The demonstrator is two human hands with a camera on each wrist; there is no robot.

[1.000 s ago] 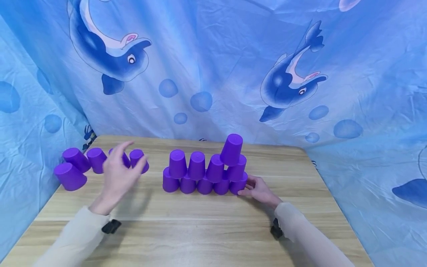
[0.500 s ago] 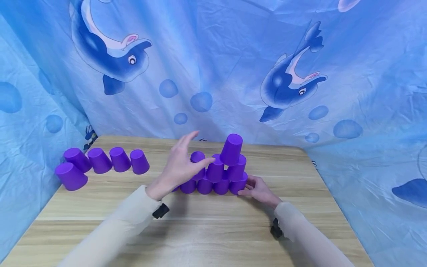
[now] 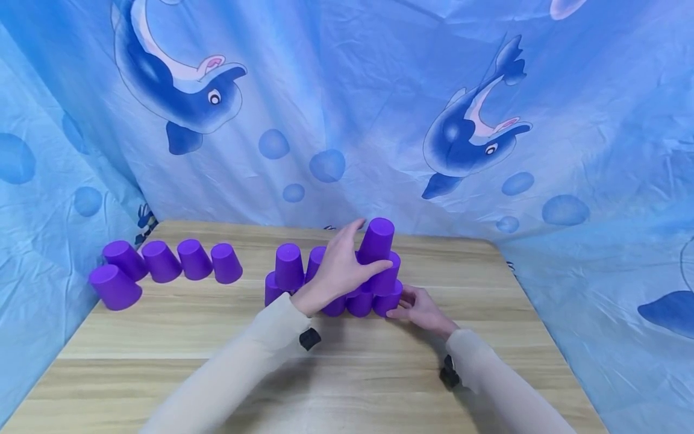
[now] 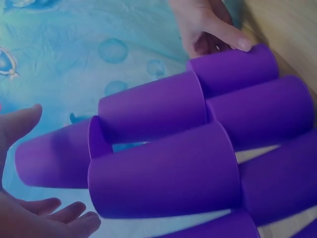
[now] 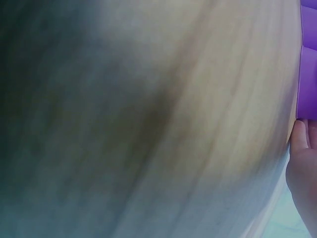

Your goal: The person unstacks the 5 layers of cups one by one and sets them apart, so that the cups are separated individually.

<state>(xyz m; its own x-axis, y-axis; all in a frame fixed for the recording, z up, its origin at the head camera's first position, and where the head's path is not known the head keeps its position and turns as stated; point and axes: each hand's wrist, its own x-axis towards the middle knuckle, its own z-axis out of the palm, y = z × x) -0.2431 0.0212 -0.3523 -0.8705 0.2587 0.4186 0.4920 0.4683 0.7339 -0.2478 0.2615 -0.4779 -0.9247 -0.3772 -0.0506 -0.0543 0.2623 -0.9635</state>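
Observation:
Upside-down purple cups stand in a stacked wall at the middle of the table in the head view: a bottom row, a second row on it, and one top cup near the right end. My left hand is at the left of that top cup. Its thumb and fingers are spread to either side of the cup, with gaps visible in the left wrist view. My right hand holds the bottom row's rightmost cup, thumb in front; the other fingers are partly hidden. My left hand hides part of the wall's middle.
Several more upside-down cups stand in a group at the table's left, one of them nearer the front. Behind the wooden table hangs a blue curtain with dolphins, close to its back edge.
My left hand has moved right from the loose cups at the left, across the wall's front, to the top cup. My right hand has stayed at the bottom right cup.

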